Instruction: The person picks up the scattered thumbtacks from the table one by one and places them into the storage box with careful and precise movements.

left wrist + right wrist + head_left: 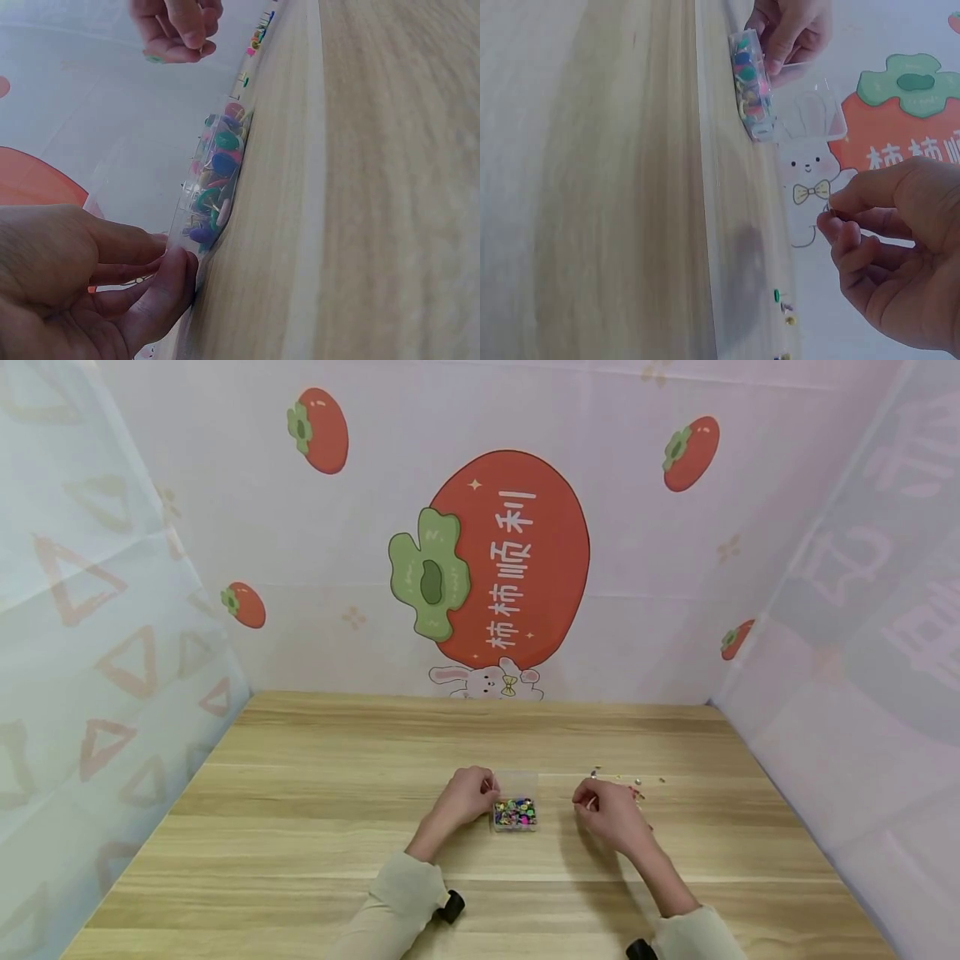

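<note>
A small clear plastic box [515,828] of colourful thumbtacks [517,811] sits on the table, its clear lid [826,112] raised at the back. My left hand [467,795] grips the box's left side; in the left wrist view its thumb and fingertips [178,274] are at the end wall. To the right of the box and above the table, my right hand [611,814] pinches a tiny thing between thumb and forefinger, a thumbtack by its thin pin [832,214]. The fingertips mostly hide it. A bit of green [154,58] shows by that hand's fingers in the left wrist view.
Several loose thumbtacks [638,782] lie scattered on the wooden table [337,893], behind and beside my right hand. A printed cloth wall [630,635] closes off the back, with further cloth panels at left and right.
</note>
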A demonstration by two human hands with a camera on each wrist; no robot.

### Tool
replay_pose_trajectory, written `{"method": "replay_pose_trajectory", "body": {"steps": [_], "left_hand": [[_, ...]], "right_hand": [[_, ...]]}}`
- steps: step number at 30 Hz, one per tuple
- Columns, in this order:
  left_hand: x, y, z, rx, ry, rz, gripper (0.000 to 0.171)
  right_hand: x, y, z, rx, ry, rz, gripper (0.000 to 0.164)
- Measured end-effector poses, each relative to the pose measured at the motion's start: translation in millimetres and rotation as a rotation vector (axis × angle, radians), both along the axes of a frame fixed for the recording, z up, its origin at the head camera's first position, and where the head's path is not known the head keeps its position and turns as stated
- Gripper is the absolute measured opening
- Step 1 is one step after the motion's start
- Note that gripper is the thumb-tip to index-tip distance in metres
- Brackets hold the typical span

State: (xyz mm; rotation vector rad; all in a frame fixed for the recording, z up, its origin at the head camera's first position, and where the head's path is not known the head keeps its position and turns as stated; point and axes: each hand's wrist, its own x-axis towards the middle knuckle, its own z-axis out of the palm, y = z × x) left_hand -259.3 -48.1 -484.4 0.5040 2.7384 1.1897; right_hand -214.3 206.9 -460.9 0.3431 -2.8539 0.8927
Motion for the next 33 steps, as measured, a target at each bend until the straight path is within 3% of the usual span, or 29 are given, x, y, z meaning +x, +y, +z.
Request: {"method": "replay_pose_trajectory", "body": {"steps": [18,33], "left_hand": [[-2.2,-0.2,0.5,0.004,0.011,-0.003,0.014],[-2.7,-3.5,-2.3,-0.011,0.035,-0.013,0.013]], "right_hand": [[-10.2,-53.3,-6.1,-0.074,0.006,0.1,0.01],[-17.8,-85.7,-10.0,-0.043,0.042,0.207,0.01]]}}
